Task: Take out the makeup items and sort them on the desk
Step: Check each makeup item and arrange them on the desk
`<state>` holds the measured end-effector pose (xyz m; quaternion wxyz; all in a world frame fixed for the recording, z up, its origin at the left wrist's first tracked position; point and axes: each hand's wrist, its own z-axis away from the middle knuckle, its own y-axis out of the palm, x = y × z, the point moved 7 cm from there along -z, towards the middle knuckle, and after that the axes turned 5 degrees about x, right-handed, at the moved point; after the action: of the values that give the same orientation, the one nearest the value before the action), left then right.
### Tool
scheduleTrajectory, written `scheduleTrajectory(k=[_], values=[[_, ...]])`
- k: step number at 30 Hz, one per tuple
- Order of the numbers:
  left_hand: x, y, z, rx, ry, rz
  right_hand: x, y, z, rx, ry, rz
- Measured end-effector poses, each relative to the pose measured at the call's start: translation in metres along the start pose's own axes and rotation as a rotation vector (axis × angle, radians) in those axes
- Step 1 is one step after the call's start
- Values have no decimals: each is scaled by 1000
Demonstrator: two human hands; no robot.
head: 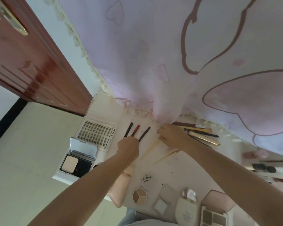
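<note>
Head view looks down on a white desk [183, 162] strewn with makeup. Three slim pencils lie side by side near the far edge: a black pencil [128, 129], a red pencil [135, 130] and another dark pencil [144, 133]. The left hand [128, 146] has its fingers curled at the near ends of the pencils; whether it pinches one or only touches them I cannot tell. The right hand [171, 135] lies flat with fingers spread on the desk, just beside a cluster of brushes [201, 133] and a gold tube [204, 138]. Two pale thin sticks [149, 150] lie between the arms. At the left sit a lash tray [96, 132] and an open powder compact [78, 159]. Nearer the person are a round white jar [148, 181], a three-colour round palette [139, 196] and an eyeshadow palette [214, 218]. A pink curtain [170, 46] hangs behind the desk.
</note>
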<state>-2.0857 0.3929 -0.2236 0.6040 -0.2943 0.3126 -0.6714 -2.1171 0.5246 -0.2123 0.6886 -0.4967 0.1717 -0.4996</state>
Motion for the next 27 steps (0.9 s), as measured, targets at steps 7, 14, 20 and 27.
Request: scheduleTrajectory(k=[7,14,20,27], values=[[-12,-7,21,-127,85,-4,-13,42,39,135,13,97],[-30,-25,49,-231,186,-50,-10,21,50,-4,57,94],[-85,-81,92,-350,505,327,-37,-70,132,-505,256,-814],[-148,-146,147,-570,729,535,-33,-119,222,-750,179,-1261]])
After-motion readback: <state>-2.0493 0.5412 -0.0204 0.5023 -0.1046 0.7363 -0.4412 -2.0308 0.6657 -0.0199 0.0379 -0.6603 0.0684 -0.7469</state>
